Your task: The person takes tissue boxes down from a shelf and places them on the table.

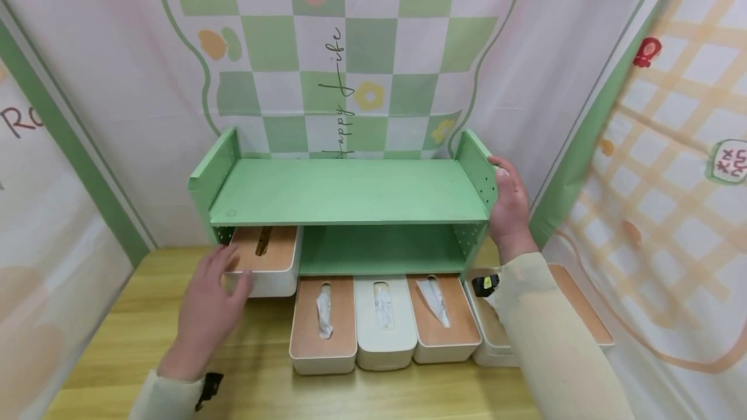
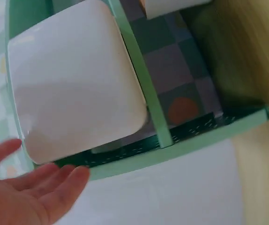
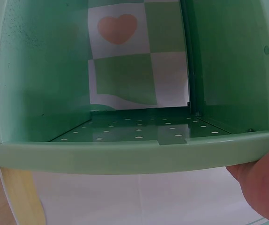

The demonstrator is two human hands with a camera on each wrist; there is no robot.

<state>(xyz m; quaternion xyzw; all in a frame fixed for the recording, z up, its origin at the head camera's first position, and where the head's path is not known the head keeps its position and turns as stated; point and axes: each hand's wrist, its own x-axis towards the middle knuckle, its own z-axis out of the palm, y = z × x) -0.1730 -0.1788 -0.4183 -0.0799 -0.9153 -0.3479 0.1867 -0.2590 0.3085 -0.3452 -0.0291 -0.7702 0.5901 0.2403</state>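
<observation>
A green shelf [image 1: 350,190] with perforated side panels stands on the table. In its middle tier at the left, a white tissue box [image 1: 267,282] with a wood-look lid juts partly out past the front edge. My left hand [image 1: 211,306] is at this box's left front corner, its fingers extended. In the left wrist view, the fingertips [image 2: 80,174] lie right by the box's edge and the side panel. My right hand [image 1: 509,209] grips the upper edge of the shelf's right side panel [image 1: 480,177], with most of its fingers hidden behind it.
On the wooden table [image 1: 262,387], tissue boxes stand before the shelf: a wood-lidded one [image 1: 303,342], an all-white one [image 1: 385,355] and another wood-lidded one [image 1: 455,323]. More boxes [image 1: 578,306] stand at the right, partly behind my sleeve. A patterned cloth [image 1: 373,50] hangs behind.
</observation>
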